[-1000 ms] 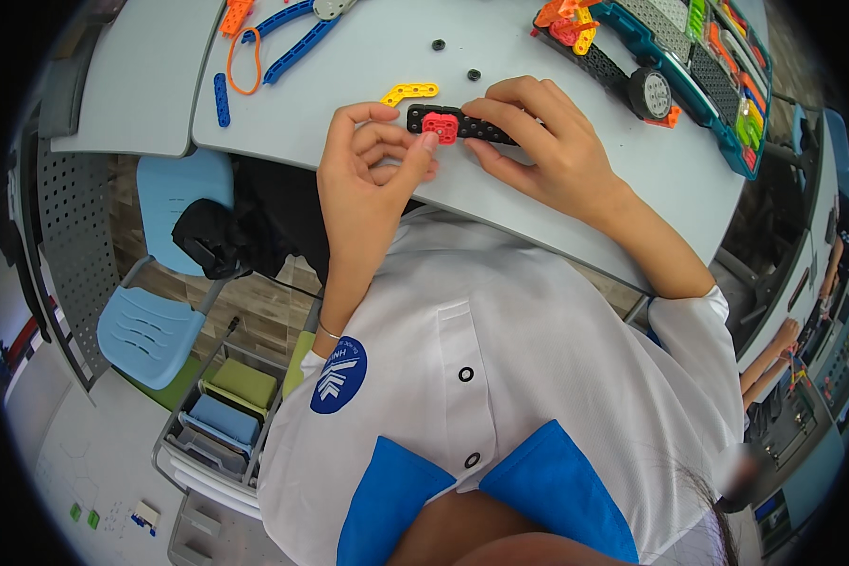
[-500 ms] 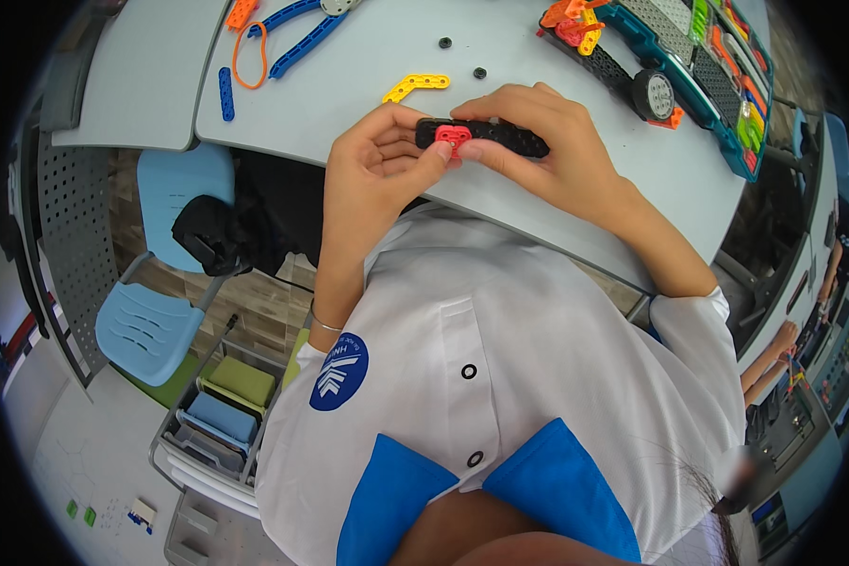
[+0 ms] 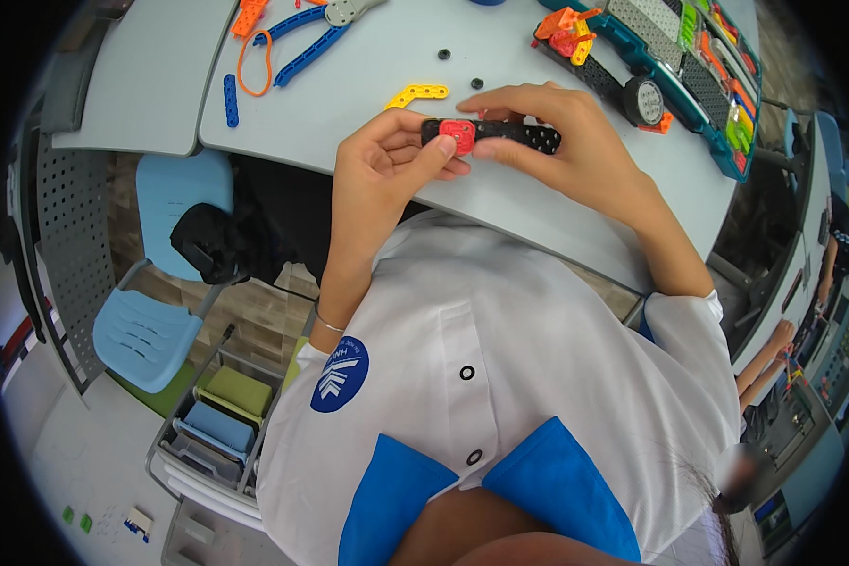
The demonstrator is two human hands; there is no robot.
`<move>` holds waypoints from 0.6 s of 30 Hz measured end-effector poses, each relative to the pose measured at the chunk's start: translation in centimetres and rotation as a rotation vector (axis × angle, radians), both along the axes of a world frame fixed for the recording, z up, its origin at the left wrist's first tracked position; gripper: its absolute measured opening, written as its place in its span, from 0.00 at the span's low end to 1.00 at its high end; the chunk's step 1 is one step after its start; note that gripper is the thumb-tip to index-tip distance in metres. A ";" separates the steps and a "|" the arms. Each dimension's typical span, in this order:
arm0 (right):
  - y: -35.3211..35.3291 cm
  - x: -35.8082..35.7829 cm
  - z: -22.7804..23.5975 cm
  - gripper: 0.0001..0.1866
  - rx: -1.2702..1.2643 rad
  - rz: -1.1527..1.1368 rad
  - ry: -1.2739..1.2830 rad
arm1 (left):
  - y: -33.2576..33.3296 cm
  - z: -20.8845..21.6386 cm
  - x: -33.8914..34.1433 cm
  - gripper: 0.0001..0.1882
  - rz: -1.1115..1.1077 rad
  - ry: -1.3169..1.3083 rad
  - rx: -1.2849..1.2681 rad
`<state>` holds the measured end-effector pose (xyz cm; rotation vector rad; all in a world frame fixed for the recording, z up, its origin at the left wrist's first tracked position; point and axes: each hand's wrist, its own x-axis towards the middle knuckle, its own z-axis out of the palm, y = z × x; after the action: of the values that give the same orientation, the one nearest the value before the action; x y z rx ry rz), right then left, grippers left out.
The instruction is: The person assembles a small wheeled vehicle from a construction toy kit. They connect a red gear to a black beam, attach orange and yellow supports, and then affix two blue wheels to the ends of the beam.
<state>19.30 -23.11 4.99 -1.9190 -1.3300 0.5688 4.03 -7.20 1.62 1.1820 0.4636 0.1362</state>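
Observation:
Between my two hands, over the near edge of the table, is a black perforated construction beam with a red connector piece set against its left part. My left hand pinches the beam's left end, its thumb by the red connector. Around the right part of the beam my right hand is closed, thumb below and fingers above. Just beyond the hands lie a yellow angled beam and two small black round pieces, one of them a black ring.
On the table's left are blue-handled pliers, an orange rubber band and a short blue beam. At right, a wheeled assembly leans by a teal parts tray. Blue chairs stand left; another person's arms show far right.
The beam has tilted in my hands, so the red connector's broad face and the beam's holes show more. Both hands have shifted slightly right.

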 end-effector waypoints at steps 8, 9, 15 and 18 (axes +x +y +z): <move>-1.8 1.7 2.7 0.19 0.043 -0.020 -0.118 | 0.0 1.7 2.2 0.16 -0.021 -0.231 -0.047; -2.0 2.0 2.9 0.19 0.061 -0.012 -0.112 | 0.0 1.8 2.6 0.17 -0.026 -0.225 -0.003; -2.7 2.7 3.6 0.19 0.103 -0.051 -0.107 | -0.1 2.3 5.1 0.21 -0.102 -0.242 0.109; -2.9 2.8 3.6 0.19 0.118 -0.063 -0.122 | -0.1 2.6 5.6 0.20 -0.124 -0.256 0.123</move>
<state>22.12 -26.05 8.54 -1.9169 -1.3425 0.3394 9.62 -7.26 4.19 1.2898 0.1584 0.2083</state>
